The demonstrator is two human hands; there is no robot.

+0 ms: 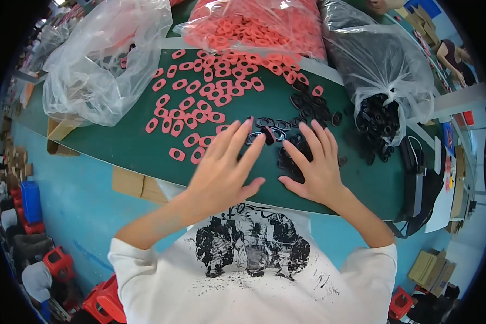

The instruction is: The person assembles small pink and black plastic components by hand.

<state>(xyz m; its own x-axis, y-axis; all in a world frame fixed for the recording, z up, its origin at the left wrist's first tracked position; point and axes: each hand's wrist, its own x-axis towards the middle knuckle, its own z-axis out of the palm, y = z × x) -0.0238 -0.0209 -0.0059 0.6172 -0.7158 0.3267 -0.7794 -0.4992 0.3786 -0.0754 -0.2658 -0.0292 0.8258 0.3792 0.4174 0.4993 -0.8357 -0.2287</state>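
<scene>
My left hand is over the green table with its fingers spread, palm down. Its fingertips are beside a dark piece with a reddish edge and several black oval rings. My right hand, also with fingers apart, reaches over a cluster of black oval pieces, which it partly covers. I see nothing gripped in either hand. Many flat red oval pieces with a hole lie scattered to the left and beyond my left hand. A heap of black pieces lies just beyond my right hand.
At the table's far side stand a clear bag of red pieces and a bag spilling black pieces. A mostly transparent bag sits at the far left. A black strapped bag is at the right edge. Red stools stand on the floor.
</scene>
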